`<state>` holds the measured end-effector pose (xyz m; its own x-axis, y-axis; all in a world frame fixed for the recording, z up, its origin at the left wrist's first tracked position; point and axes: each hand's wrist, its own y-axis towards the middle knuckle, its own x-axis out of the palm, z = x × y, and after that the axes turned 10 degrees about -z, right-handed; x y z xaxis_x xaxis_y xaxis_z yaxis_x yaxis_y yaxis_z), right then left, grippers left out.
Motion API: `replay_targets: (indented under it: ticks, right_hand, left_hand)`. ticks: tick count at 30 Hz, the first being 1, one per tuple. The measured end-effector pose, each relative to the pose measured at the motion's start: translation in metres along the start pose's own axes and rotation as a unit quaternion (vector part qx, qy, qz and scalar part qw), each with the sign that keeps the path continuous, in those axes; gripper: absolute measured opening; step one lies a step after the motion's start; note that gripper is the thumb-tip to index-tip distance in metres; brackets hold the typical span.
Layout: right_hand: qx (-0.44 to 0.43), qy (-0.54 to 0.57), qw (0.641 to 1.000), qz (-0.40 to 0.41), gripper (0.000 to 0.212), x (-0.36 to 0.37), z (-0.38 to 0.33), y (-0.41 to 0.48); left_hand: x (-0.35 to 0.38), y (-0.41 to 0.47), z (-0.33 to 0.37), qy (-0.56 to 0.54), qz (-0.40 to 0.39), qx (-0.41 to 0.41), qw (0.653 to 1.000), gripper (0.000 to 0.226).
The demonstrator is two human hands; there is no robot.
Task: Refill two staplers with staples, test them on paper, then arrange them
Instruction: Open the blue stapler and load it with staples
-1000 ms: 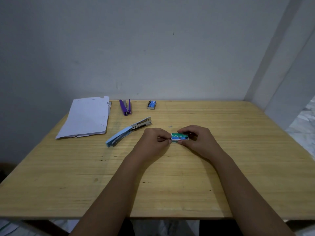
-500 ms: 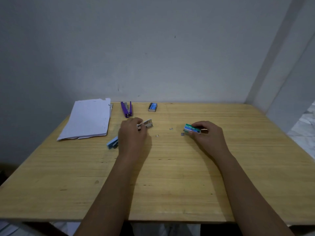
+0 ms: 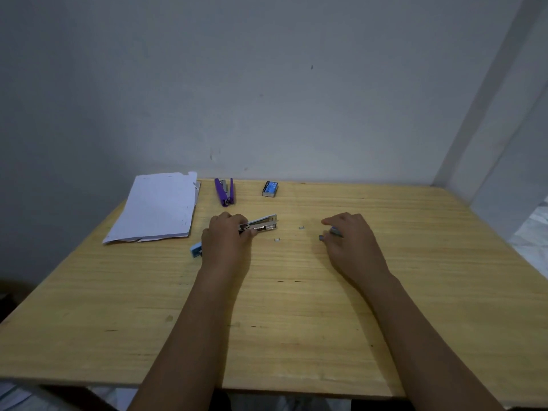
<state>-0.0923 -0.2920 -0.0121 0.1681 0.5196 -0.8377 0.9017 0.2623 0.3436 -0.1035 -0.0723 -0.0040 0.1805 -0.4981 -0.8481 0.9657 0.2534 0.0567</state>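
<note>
A light blue stapler [image 3: 261, 224] lies opened flat on the wooden table [image 3: 267, 307], its metal rail pointing right. My left hand [image 3: 226, 238] rests on its middle and grips it. My right hand [image 3: 348, 235] lies over a small green staple box [image 3: 335, 231], mostly hiding it, fingers curled on it. A short strip of staples [image 3: 321, 238] sits at my right fingertips. Two loose staple bits [image 3: 301, 227] [image 3: 277, 240] lie between my hands. A purple stapler [image 3: 224, 191], also opened, lies at the back.
A stack of white paper [image 3: 157, 207] lies at the back left. A blue staple box [image 3: 270, 188] sits at the back centre by the wall [image 3: 267, 84]. The table's right edge borders a pale floor.
My left hand left the green box and went left onto the blue stapler. My right hand carried the box right and lowered over it. Loose staples appeared on the table.
</note>
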Motion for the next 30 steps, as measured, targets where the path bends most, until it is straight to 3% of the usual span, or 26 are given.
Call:
replay_targets:
  ticks: [4,9,13,15,18,21,26,30]
  right_hand:
    - [-0.006,-0.042,0.997,-0.062,0.025,0.008,-0.002,0.002]
    - [-0.001,-0.015,0.997,-0.072,0.022,0.009,-0.001,0.002]
    - [0.015,0.132,0.991,-0.02,0.013,0.006,-0.003,0.001]
    - [0.045,0.246,0.968,-0.004,0.015,0.003,-0.005,0.0]
    - [0.095,0.424,0.9,-0.034,0.014,0.0,-0.011,0.001]
    - [0.113,0.513,0.849,-0.055,0.007,-0.003,-0.011,0.002]
    - [0.128,0.545,0.826,-0.067,0.008,-0.005,-0.007,0.004]
    - [0.116,0.529,0.837,-0.079,0.012,-0.004,-0.007,0.003]
  left_hand:
    - [-0.001,-0.004,0.0,-0.028,-0.01,0.027,0.999,0.033]
    - [-0.003,-0.005,0.002,-0.063,-0.047,0.1,0.992,0.033]
    - [-0.001,-0.011,0.008,-0.061,-0.069,0.125,0.988,0.036]
    - [-0.001,-0.015,0.011,-0.051,-0.068,0.121,0.989,0.036]
    - [-0.002,-0.018,0.013,-0.045,-0.059,0.115,0.991,0.037]
    - [-0.002,-0.019,0.015,-0.002,-0.046,0.12,0.992,0.04]
    - [0.002,-0.018,0.015,0.04,-0.039,0.129,0.99,0.047]
    - [0.002,-0.018,0.018,0.06,-0.049,0.135,0.988,0.051]
